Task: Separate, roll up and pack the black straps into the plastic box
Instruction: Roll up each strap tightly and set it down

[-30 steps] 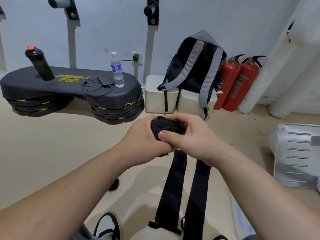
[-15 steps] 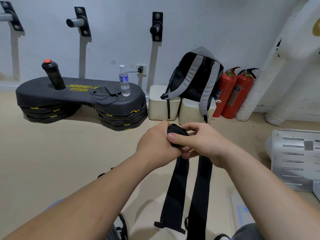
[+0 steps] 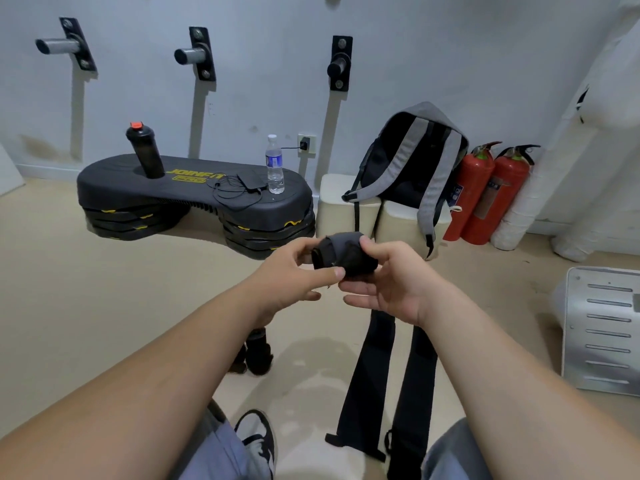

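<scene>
A rolled black strap (image 3: pixel 341 253) is held in the air between both hands. My left hand (image 3: pixel 294 275) pinches its left end with thumb and fingers. My right hand (image 3: pixel 391 282) grips its right side, thumb on top. Two flat black straps (image 3: pixel 372 379) lie side by side on the beige floor below my right forearm, running toward my legs. Another dark rolled bundle (image 3: pixel 258 355) sits on the floor under my left forearm. No plastic box is in view.
A black step platform (image 3: pixel 194 199) holds a black shaker bottle (image 3: pixel 145 150), a water bottle (image 3: pixel 275 166) and a phone with cable. A grey backpack (image 3: pixel 412 164) rests on white blocks beside two red fire extinguishers (image 3: pixel 485 195). A grey slotted panel (image 3: pixel 606 327) lies on the right.
The hands have parted slightly, so the rolled strap shows between them. The camera tilted up, and the hands sit higher over the floor straps.
</scene>
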{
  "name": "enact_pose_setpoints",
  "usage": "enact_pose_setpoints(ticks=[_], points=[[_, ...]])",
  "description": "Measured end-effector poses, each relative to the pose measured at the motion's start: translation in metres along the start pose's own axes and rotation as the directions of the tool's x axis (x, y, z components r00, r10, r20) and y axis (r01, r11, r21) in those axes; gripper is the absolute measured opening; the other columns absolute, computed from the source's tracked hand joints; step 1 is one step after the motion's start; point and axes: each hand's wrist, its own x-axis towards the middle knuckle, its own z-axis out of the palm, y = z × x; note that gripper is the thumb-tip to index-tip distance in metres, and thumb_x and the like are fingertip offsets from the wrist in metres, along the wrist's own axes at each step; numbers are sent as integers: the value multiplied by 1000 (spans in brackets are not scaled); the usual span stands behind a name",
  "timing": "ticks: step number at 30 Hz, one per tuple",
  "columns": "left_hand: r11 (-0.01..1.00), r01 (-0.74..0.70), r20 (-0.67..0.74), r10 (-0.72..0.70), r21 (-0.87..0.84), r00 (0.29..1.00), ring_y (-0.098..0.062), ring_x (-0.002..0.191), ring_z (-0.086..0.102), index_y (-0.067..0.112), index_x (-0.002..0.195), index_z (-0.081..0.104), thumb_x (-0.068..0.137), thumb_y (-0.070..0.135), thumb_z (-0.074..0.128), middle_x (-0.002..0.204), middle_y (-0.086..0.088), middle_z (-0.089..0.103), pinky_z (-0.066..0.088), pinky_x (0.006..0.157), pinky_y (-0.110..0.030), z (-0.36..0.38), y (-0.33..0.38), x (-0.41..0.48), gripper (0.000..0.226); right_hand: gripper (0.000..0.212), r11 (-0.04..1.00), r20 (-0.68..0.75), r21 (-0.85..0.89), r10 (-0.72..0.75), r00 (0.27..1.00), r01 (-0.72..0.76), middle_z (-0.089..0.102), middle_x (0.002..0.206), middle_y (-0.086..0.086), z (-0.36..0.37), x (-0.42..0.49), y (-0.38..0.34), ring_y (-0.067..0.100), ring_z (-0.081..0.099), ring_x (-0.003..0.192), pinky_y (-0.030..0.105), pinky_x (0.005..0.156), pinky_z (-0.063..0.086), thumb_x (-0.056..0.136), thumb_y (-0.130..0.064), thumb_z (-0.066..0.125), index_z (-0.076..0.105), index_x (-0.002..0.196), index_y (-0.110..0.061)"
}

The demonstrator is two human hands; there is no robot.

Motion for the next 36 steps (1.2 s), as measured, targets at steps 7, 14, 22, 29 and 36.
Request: enact_pose_setpoints(ticks=[7, 14, 22, 29, 36], points=[[984, 114, -78, -104, 136, 992, -19, 91, 72, 16, 124, 65, 88, 17, 86, 108, -7, 73, 66, 83, -40, -34, -27, 7, 42, 70, 893, -64, -443, 62, 996, -84, 77, 100, 15, 42, 38, 43, 30, 75, 83, 44, 80, 62, 106, -70, 23, 61, 131, -16], [790, 150, -16, -174, 595, 985, -26, 102, 66, 16, 123, 59, 86, 28, 85, 113, -5, 65, 59, 83, -39, -62, -70, 62, 47, 45, 686, -41, -717, 139, 989, -126, 75, 110, 14, 51, 93, 65, 26, 74, 86, 39, 80, 59, 109, -51, 42, 60, 127, -14], [648, 237, -8, -335, 724, 942, -27, 104, 63, 18, 127, 52, 88, 39, 79, 118, -2, 60, 57, 89, -41, -59, -204, 135, 52, 32, 378, 20, -922, 262, 965, -83, 74, 114, 11, 44, 209, 101, 21, 70, 84, 36, 79, 57, 106, -42, 50, 64, 119, -16], [524, 249, -7, -420, 815, 907, -25, 98, 59, 19, 111, 46, 94, 37, 72, 108, 0, 58, 54, 82, -41, -40, -303, 178, 37, 23, 487, 1, -864, 262, 965, -131, 78, 102, 10, 9, 275, 160, 20, 69, 79, 33, 70, 51, 106, -32, 51, 67, 112, -17], [374, 187, -31, -385, 909, 922, -26, 106, 51, 16, 123, 51, 97, 41, 67, 112, -4, 58, 44, 74, -39, -39, -345, 199, 39, 21, 603, -61, -761, 302, 951, -240, 78, 99, 8, -21, 290, 206, 18, 70, 78, 31, 70, 53, 106, -30, 51, 68, 106, -17]])
